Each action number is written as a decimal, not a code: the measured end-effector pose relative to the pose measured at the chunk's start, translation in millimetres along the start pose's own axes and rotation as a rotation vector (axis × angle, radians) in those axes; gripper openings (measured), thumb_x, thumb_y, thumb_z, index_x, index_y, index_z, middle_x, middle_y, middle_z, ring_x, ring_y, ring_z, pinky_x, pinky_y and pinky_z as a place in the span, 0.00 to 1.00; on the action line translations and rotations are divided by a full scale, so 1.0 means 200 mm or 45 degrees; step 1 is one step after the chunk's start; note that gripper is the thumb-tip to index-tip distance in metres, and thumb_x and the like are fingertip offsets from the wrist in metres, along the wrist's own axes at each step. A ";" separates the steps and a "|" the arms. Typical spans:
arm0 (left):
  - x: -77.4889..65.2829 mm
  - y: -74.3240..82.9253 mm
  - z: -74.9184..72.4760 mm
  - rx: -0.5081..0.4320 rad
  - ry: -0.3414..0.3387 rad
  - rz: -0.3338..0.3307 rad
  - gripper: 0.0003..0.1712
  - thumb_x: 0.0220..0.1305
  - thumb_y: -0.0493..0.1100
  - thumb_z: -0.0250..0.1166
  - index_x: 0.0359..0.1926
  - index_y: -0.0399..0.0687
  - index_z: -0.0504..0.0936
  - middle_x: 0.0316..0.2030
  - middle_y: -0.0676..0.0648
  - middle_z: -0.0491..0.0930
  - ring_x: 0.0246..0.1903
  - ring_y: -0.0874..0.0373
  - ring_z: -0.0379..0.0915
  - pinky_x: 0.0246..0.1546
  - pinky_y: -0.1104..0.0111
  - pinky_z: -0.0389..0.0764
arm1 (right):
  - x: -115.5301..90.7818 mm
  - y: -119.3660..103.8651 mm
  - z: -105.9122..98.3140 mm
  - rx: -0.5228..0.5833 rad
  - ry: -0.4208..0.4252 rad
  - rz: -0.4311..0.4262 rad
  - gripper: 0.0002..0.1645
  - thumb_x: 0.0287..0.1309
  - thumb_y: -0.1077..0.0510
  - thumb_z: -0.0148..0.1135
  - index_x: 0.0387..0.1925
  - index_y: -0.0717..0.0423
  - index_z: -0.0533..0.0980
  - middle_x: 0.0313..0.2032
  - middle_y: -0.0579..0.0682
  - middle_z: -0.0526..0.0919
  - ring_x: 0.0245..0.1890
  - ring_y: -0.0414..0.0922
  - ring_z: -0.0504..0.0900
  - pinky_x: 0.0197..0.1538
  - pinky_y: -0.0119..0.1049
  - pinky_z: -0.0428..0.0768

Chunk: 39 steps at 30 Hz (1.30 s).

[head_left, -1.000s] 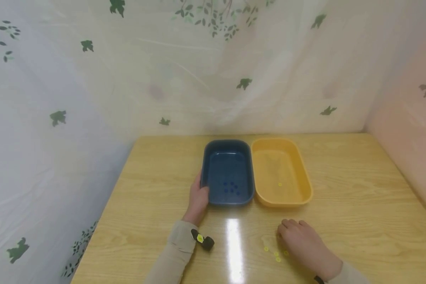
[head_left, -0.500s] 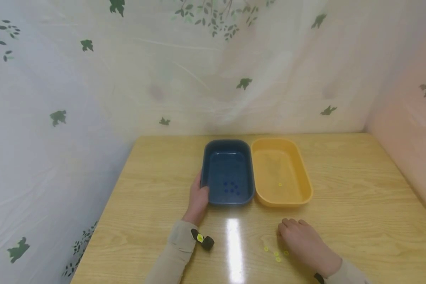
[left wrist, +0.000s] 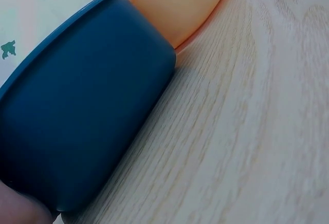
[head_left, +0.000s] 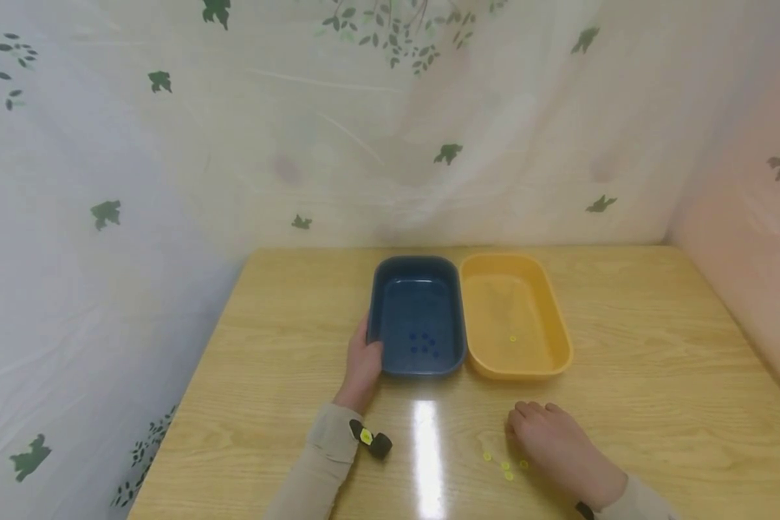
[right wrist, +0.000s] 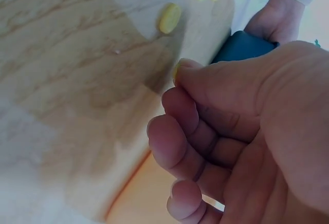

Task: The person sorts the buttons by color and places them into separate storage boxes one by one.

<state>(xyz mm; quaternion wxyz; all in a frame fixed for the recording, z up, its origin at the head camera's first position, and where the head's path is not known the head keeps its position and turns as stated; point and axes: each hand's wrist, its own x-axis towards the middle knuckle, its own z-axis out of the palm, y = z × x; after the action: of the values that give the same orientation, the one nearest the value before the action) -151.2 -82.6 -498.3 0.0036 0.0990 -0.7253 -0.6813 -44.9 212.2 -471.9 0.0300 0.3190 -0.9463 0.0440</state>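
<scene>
My left hand (head_left: 362, 365) holds the left side of a dark blue plastic tray (head_left: 422, 303), its thumb at the near left corner. Several small blue discs (head_left: 425, 349) lie on the tray's floor. Over the table to the right is my right hand (head_left: 552, 448), fingers curled. In the right wrist view, its thumb and forefinger pinch a small yellow button-like disc (right wrist: 176, 74), mostly hidden by the thumb. Several more yellow discs (head_left: 505, 466) lie on the table just left of that hand. One yellow disc (head_left: 513, 339) is inside the yellow tray (head_left: 507, 289).
Both trays stand side by side, touching, towards the back of a light wooden table (head_left: 299, 310). A pale curtain (head_left: 364, 144) printed with leaves hangs behind and to the left. A pinkish sheet (head_left: 747, 238) borders the right side.
</scene>
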 end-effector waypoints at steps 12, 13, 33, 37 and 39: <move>0.01 0.00 0.00 -0.018 0.011 -0.011 0.43 0.58 0.25 0.46 0.74 0.55 0.58 0.71 0.48 0.60 0.71 0.49 0.51 0.71 0.52 0.52 | 0.00 -0.02 -0.09 -0.059 0.016 0.014 0.15 0.34 0.64 0.74 0.26 0.51 0.76 0.26 0.42 0.75 0.27 0.42 0.75 0.28 0.35 0.71; 0.01 -0.01 0.00 -0.023 0.013 -0.011 0.43 0.57 0.25 0.46 0.74 0.55 0.59 0.71 0.48 0.60 0.71 0.49 0.51 0.71 0.52 0.53 | 0.00 -0.03 -0.10 -0.063 0.014 0.011 0.15 0.34 0.64 0.74 0.26 0.51 0.76 0.26 0.43 0.75 0.27 0.42 0.74 0.28 0.35 0.71; 0.01 -0.01 0.00 -0.004 0.007 0.005 0.43 0.57 0.26 0.46 0.74 0.54 0.58 0.72 0.49 0.59 0.71 0.50 0.50 0.71 0.53 0.52 | 0.16 0.17 -0.37 -0.205 0.352 -0.128 0.12 0.39 0.67 0.72 0.25 0.57 0.76 0.22 0.46 0.72 0.19 0.38 0.68 0.20 0.33 0.67; 0.00 0.00 0.00 -0.003 -0.010 0.014 0.42 0.58 0.26 0.46 0.74 0.54 0.58 0.72 0.49 0.59 0.71 0.50 0.50 0.71 0.53 0.52 | 0.21 0.22 -0.39 -0.179 0.339 -0.111 0.11 0.41 0.69 0.70 0.23 0.58 0.75 0.21 0.46 0.70 0.18 0.38 0.66 0.18 0.33 0.69; 0.00 0.00 0.00 -0.002 -0.007 0.021 0.42 0.58 0.26 0.46 0.74 0.54 0.58 0.72 0.49 0.59 0.71 0.50 0.51 0.71 0.53 0.53 | 0.24 0.24 -0.39 -0.148 0.308 -0.089 0.10 0.44 0.70 0.68 0.23 0.59 0.74 0.20 0.45 0.69 0.17 0.38 0.64 0.17 0.33 0.69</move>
<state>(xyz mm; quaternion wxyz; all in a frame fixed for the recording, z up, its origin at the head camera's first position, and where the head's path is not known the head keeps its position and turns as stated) -150.6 -83.1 -498.3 0.0073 0.0911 -0.7256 -0.6820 -109.6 230.2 -393.1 0.1639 0.3418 -0.9250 0.0262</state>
